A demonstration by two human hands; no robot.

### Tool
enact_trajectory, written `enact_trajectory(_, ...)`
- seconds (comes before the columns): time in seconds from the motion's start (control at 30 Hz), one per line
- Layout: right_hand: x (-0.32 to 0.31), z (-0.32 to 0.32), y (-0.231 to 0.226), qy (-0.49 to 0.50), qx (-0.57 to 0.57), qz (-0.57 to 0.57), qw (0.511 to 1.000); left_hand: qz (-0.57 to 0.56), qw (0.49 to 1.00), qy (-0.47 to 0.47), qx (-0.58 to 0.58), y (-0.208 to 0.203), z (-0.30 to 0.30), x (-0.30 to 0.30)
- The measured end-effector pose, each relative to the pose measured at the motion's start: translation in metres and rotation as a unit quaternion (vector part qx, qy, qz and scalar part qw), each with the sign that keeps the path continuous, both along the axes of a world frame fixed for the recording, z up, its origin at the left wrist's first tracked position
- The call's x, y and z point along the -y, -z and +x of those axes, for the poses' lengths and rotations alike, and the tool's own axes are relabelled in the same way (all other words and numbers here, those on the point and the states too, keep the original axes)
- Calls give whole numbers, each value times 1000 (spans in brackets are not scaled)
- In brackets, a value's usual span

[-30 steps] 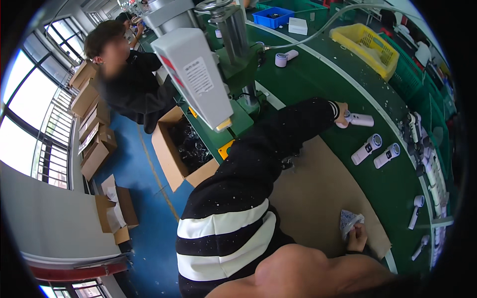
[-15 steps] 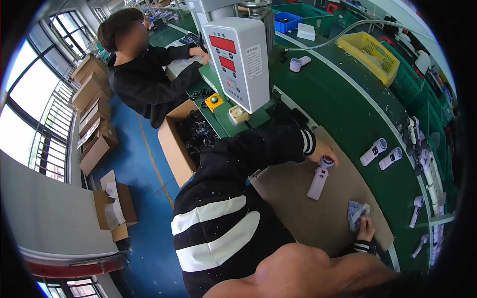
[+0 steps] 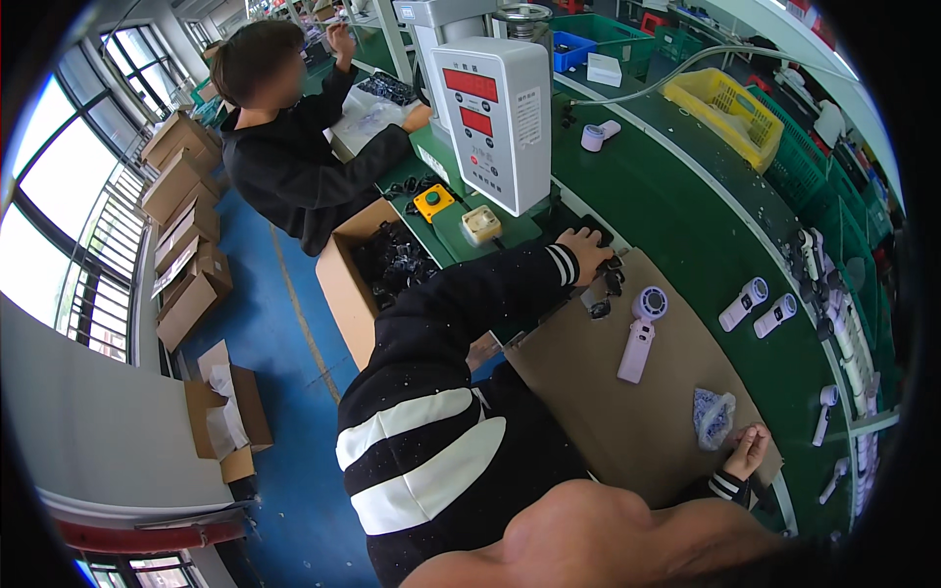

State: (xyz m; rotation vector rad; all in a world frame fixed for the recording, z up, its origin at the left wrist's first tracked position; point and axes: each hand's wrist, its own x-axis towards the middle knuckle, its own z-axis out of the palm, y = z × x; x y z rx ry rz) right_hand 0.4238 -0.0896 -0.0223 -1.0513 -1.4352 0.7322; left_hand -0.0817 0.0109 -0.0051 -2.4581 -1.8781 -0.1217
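Note:
A lilac handheld fan (image 3: 637,351) lies on the brown cardboard sheet (image 3: 573,397), its round head away from me. Beyond it, my left hand (image 3: 588,253) rests over small black plastic parts (image 3: 610,279) by the sheet's far left edge, fingers apart. What lies under the palm is hidden. Beside a clear bag (image 3: 714,416) of small purple pieces, my right hand (image 3: 750,451) is apart from the bag, its fingertips pressed together. Anything between them is too small to make out.
A press with a white display box (image 3: 500,122) stands ahead on the left, beside a yellow box with a green button (image 3: 433,201). Several lilac fans (image 3: 742,304) lie on the green belt (image 3: 676,211). A carton of black parts (image 3: 355,284) and a co-worker (image 3: 284,147) are at left.
My left hand has left the fan and moved to the black parts. My right hand has let go of the bag and drawn back slightly. The co-worker has raised a hand.

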Motion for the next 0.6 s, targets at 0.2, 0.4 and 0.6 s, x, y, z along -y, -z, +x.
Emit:
enact_trajectory(0.2,-6,-18,-16,-19,-33,36,999,3,998,3,57,7,1,4)
enact_trajectory(0.4,10,-103,-42,-111,-29,0,993,0,992,2,126,23,-1,6)
enact_trajectory(0.6,9,-164,-12,-182,-15,-78,980,30,995,-9,99,16,3,15)
